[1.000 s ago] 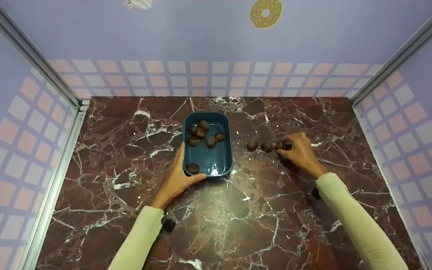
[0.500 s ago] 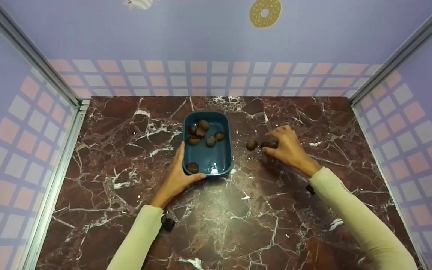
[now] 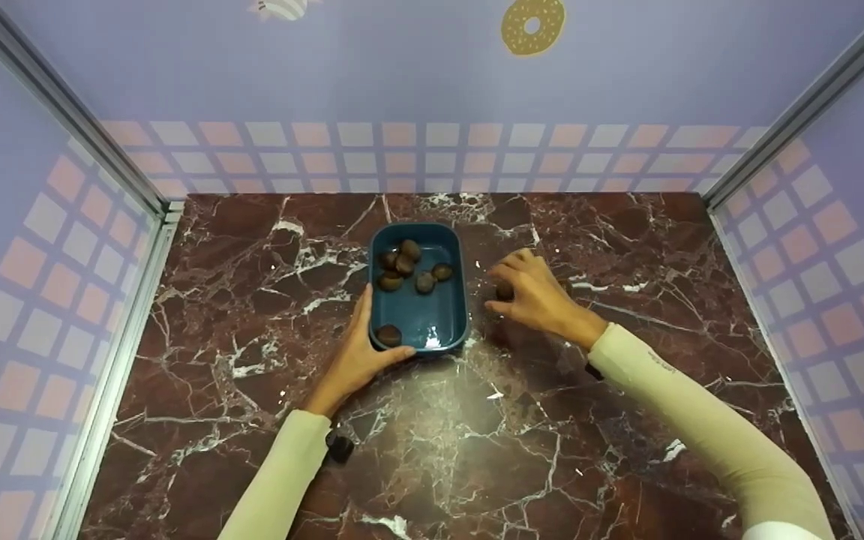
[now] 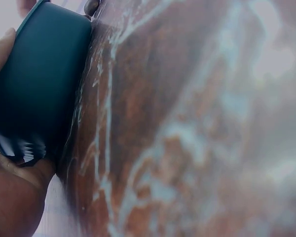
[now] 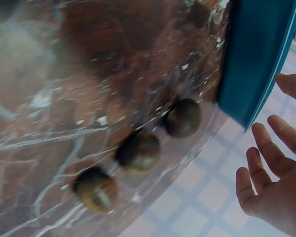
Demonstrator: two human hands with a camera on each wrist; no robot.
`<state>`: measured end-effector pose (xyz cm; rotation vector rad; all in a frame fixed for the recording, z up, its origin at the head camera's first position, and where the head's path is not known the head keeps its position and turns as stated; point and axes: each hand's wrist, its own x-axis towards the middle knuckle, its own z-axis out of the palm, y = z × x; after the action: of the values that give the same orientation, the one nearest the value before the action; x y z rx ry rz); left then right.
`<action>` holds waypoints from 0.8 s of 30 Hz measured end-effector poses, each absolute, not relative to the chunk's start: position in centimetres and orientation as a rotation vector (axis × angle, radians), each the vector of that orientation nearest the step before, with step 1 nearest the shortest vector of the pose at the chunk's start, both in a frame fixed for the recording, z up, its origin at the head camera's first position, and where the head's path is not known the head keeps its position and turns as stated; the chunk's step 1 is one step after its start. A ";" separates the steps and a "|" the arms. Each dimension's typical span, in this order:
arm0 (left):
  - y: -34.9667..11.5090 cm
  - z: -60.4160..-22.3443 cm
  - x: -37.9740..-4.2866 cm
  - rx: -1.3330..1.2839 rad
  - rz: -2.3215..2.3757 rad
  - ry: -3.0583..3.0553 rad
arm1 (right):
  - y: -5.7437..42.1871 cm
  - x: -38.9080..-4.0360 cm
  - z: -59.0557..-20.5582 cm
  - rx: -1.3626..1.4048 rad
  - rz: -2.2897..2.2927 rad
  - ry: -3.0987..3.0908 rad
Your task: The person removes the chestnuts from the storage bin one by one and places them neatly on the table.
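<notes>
A teal rectangular dish (image 3: 413, 315) stands on the marbled tabletop with several brown chestnuts (image 3: 404, 263) inside, one of them in its near left corner. My left hand (image 3: 353, 360) grips that corner, fingers along the left side and thumb on the front rim. To the right of the dish, my right hand (image 3: 541, 300) hovers with fingers and thumb parted around a chestnut (image 3: 505, 291). In the right wrist view, three chestnuts lie in a row on the table, the nearest to the dish being a dark chestnut (image 5: 183, 118); the fingers (image 5: 271, 153) are spread and hold nothing.
Patterned purple walls (image 3: 432, 82) enclose the back and both sides of the marbled tabletop (image 3: 432, 450). Metal rails (image 3: 113, 360) run along the side edges. Small dark wrist devices (image 3: 339, 447) sit under the sleeves.
My right hand has moved left along the row, from the rightmost chestnut to the one closest to the dish. The left hand and the dish have stayed put.
</notes>
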<state>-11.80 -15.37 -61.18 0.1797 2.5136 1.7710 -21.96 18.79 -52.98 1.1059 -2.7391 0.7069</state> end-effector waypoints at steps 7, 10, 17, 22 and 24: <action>-15.1 -61.3 -11.9 0.193 1.768 2.509 | 16.7 -21.5 -53.0 1.187 0.665 -2.726; -15.2 -61.3 -11.9 0.197 1.775 2.512 | 15.7 -21.4 -53.0 1.234 0.672 -2.715; -15.4 -61.2 -11.9 0.196 1.780 2.510 | 13.5 -21.3 -53.1 1.323 0.677 -2.754; -15.5 -61.1 -11.8 0.177 1.763 2.500 | 12.3 -21.3 -53.3 1.380 0.677 -2.760; -15.5 -61.1 -11.8 0.176 1.762 2.497 | 12.0 -21.2 -53.5 1.400 0.661 -2.746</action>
<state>-11.82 -15.51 -61.12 0.1760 2.4970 1.7621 -21.24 11.95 -53.51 1.3997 -2.7459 0.6606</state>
